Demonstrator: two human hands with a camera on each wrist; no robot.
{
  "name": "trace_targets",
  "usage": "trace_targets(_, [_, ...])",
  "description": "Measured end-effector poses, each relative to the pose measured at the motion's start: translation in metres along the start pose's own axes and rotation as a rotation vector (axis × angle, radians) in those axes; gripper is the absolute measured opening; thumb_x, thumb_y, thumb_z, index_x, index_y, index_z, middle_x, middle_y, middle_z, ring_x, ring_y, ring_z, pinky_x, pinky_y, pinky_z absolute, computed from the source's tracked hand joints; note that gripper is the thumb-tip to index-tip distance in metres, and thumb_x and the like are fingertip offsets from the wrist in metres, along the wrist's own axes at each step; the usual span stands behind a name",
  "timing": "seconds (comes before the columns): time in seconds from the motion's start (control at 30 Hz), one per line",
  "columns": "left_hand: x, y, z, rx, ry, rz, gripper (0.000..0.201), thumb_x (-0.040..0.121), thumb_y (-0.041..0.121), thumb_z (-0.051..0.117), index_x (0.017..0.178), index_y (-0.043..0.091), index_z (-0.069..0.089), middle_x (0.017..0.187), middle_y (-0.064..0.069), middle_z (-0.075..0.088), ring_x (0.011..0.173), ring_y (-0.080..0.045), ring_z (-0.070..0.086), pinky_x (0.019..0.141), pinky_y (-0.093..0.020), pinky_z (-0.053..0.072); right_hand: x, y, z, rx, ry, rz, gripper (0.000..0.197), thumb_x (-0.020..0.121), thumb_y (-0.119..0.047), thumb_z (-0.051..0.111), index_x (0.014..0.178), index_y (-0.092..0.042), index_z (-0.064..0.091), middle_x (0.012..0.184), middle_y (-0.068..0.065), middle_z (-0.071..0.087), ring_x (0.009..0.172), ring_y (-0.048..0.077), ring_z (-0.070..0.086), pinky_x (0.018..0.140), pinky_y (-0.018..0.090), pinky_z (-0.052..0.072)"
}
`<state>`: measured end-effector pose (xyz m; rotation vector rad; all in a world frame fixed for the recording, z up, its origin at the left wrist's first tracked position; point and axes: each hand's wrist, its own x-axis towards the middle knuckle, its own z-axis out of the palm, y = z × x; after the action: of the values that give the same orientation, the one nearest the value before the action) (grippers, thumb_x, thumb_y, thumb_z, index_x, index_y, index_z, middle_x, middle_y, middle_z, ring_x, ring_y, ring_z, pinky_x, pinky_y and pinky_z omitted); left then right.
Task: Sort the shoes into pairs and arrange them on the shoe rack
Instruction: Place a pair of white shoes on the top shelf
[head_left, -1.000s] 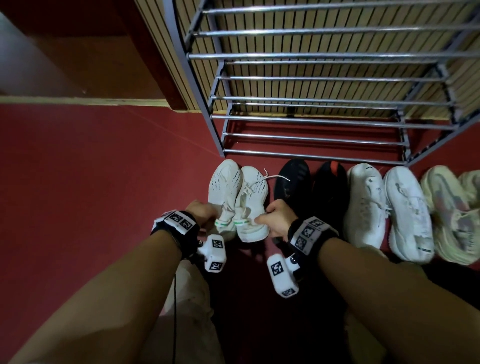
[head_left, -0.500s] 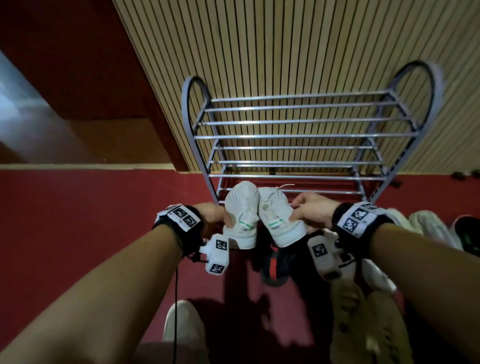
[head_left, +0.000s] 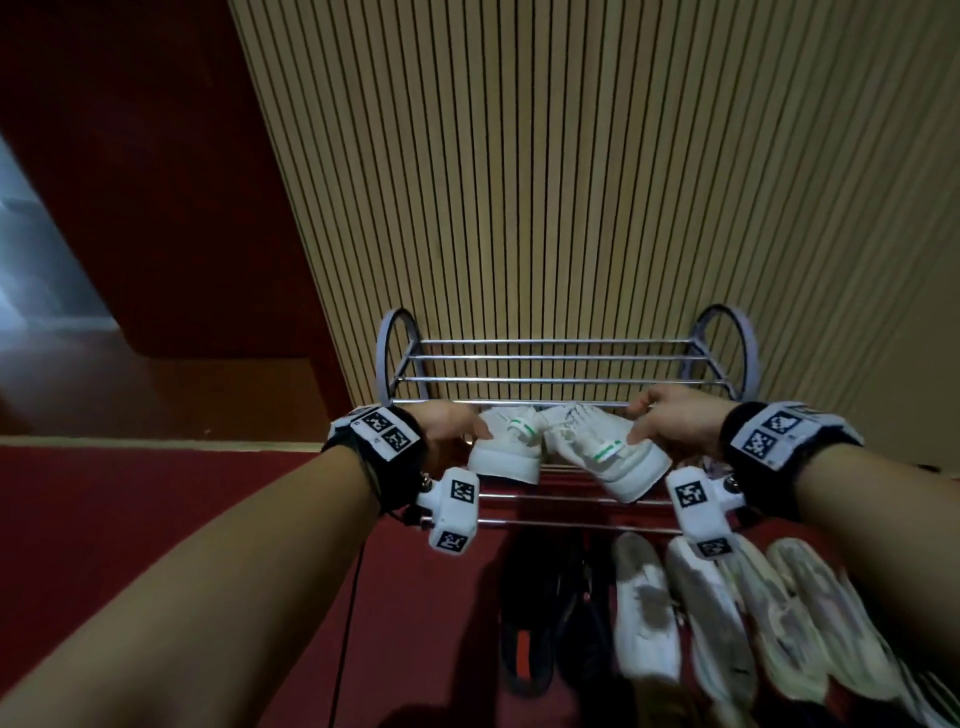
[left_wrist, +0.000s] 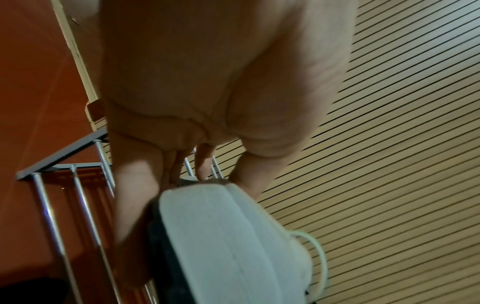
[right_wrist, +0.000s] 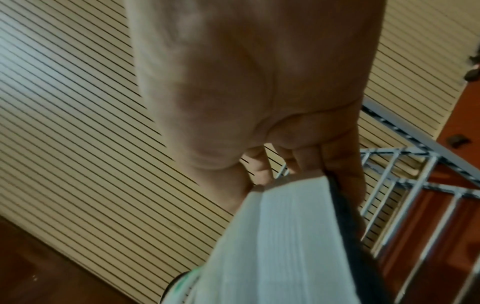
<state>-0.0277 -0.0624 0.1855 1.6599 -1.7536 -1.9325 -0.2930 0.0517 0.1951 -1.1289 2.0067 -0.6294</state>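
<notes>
- White sneakers with green heel tabs are held level with the shoe rack: the left hand grasps the left sneaker, the right hand grasps the right sneaker.
- Both are gripped at the heel end, toes pointing into the chrome-barred rack, the two shoes side by side and touching near the laces.
- The left wrist view shows fingers curled over the shoe's collar, sole toward the camera.
- On the red floor in front of the rack lie a black pair, a white pair and a pale worn pair, in a row.
- Behind the rack stands a slatted wooden wall.
</notes>
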Motion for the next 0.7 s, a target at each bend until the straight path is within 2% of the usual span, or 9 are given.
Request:
trace_targets(0.07, [-0.008,0.004,-0.001,0.001,-0.030,-0.018,0.038,0.077,0.006,0.060,0.114,0.003,0.055,0.095,-0.015,0.060,0.068,-0.028,0.061,0.064,-0.035,0.052,-0.005,-0.007,-0.008,-0.004,-0.001,0.003,0.027,0.077,-0.004,0.072,0.096,-0.013,0.055,0.082,0.011,0.058,0.065,0.023,0.055,0.049,0.027,0.044])
trace_targets(0.17, [-0.022,0.013,-0.005,-0.056,-0.039,-0.004,0.033,0.079,0.003,0.054,0.111,0.001,0.056,0.089,-0.016,0.061,0.069,-0.030,0.062,0.063,-0.037,0.055,-0.012,-0.023,-0.019,0.027,-0.001,0.008,0.027,0.076,0.000,0.071,0.097,-0.011,0.058,0.089,0.014,0.061,0.071,0.027,0.060,0.056,0.030,0.051])
trace_targets(0.27, [-0.034,0.029,-0.012,-0.085,-0.022,0.040,0.015,0.082,0.001,0.048,0.094,0.002,0.058,0.080,-0.012,0.059,0.063,-0.025,0.060,0.055,-0.030,0.053,-0.017,-0.040,-0.033,0.057,0.021,0.006,0.020,0.076,0.000,0.069,0.090,-0.010,0.060,0.091,0.016,0.063,0.074,0.029,0.062,0.063,0.036,0.055])
trace_targets(0.33, [-0.046,0.041,-0.018,-0.113,-0.003,0.064,0.013,0.084,0.001,0.046,0.092,0.000,0.056,0.074,-0.012,0.059,0.055,-0.025,0.062,0.049,-0.027,0.053,-0.022,-0.056,-0.042,0.084,0.015,0.000,0.015,0.075,0.000,0.068,0.087,-0.007,0.061,0.089,0.017,0.064,0.075,0.030,0.064,0.072,0.043,0.056])
trace_targets(0.4, [-0.058,0.052,-0.024,-0.170,0.006,0.096,0.015,0.085,0.001,0.044,0.095,-0.001,0.054,0.075,-0.014,0.059,0.054,-0.027,0.064,0.048,-0.028,0.054,-0.026,-0.074,-0.048,0.096,0.008,-0.003,0.015,0.076,-0.002,0.068,0.090,-0.004,0.061,0.089,0.017,0.066,0.073,0.030,0.066,0.073,0.044,0.057])
trace_targets(0.47, [-0.069,0.062,-0.029,-0.252,0.031,0.148,0.014,0.087,0.003,0.043,0.098,-0.001,0.051,0.082,-0.015,0.057,0.058,-0.028,0.065,0.046,-0.029,0.053,-0.031,-0.097,-0.053,0.085,0.033,-0.007,0.020,0.080,-0.004,0.066,0.100,-0.002,0.060,0.089,0.018,0.068,0.069,0.028,0.069,0.061,0.034,0.057])
trace_targets(0.5, [-0.072,0.065,-0.032,-0.299,0.049,0.181,0.014,0.089,0.004,0.043,0.101,0.000,0.050,0.085,-0.016,0.056,0.062,-0.028,0.064,0.047,-0.029,0.053,-0.032,-0.109,-0.055,0.076,0.044,-0.015,0.022,0.081,-0.005,0.065,0.103,-0.001,0.060,0.089,0.018,0.069,0.068,0.027,0.070,0.059,0.032,0.057])
trace_targets(0.6, [-0.075,0.072,-0.044,-0.472,0.105,0.283,0.029,0.093,0.014,0.046,0.118,0.000,0.048,0.098,-0.017,0.062,0.070,-0.026,0.065,0.052,-0.032,0.054,-0.033,-0.145,-0.060,0.096,0.065,-0.038,0.027,0.082,-0.008,0.064,0.107,0.000,0.059,0.090,0.019,0.071,0.071,0.028,0.072,0.065,0.036,0.059])
trace_targets(0.7, [-0.081,0.078,-0.058,-0.618,0.140,0.357,0.037,0.094,0.021,0.046,0.127,0.005,0.051,0.095,-0.014,0.068,0.073,-0.025,0.069,0.055,-0.033,0.056,-0.032,-0.180,-0.058,0.168,0.058,-0.080,0.029,0.085,-0.005,0.060,0.113,0.002,0.055,0.088,0.019,0.069,0.062,0.026,0.071,0.053,0.029,0.054])
